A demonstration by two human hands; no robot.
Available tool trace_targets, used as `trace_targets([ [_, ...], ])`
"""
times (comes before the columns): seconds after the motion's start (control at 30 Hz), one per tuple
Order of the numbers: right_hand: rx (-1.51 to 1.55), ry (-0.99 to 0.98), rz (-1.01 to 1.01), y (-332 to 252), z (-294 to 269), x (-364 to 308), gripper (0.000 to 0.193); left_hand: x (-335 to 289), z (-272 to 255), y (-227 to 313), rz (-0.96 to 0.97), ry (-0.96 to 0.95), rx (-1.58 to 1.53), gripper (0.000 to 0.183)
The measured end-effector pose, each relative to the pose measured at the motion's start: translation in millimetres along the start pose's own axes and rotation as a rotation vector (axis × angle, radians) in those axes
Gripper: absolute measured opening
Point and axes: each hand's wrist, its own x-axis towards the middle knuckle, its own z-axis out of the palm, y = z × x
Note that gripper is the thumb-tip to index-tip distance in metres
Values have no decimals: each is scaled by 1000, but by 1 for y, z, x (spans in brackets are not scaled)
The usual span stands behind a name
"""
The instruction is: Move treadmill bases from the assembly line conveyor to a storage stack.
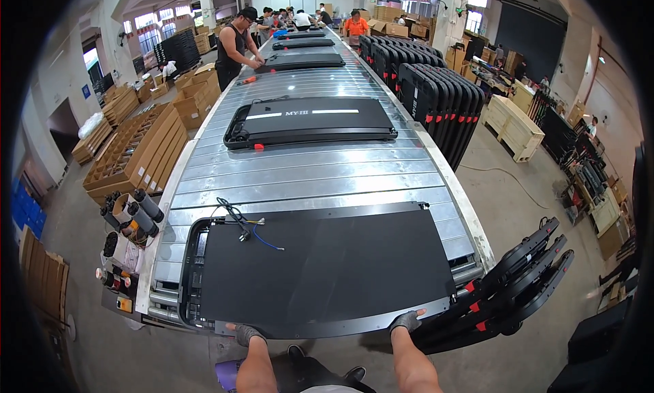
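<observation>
A black treadmill deck [327,270] lies across the near end of the metal conveyor [293,171], its near long side overhanging the end. My left hand [248,334], in a grey fingerless glove, grips that near edge left of the middle. Gloved the same way, my right hand [407,320] holds the edge close to the right corner. Most fingers of both hands are hidden under the rim. Dark cables with a plug [243,234] and a thin blue wire [271,245] rest on the deck's far left corner. An open black frame end [193,274] shows along its left side.
Farther up the conveyor lies another treadmill [310,122] with red corner pieces. Folded treadmills [494,291] stand on the floor right of my deck. Grey cylindrical motors [144,212] cluster on the left. A person in a black sleeveless top [234,49] works at the conveyor's left side.
</observation>
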Motion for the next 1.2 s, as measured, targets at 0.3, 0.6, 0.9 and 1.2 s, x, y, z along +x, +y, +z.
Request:
trace_targets([
  [0.3,-31,71,-26,11,7,12,96,-7,-5,3,11,-11,-20,95],
  [0.6,-15,-16,-2,-1,1,-3,98,3,-2,0,6,16,-6,94],
  [0.9,15,-21,11,0,-1,-1,97,0,-2,-1,29,15,-14,95],
  [1.2,33,-19,21,-4,-2,-9,99,15,7,-9,-4,-26,-42,95],
])
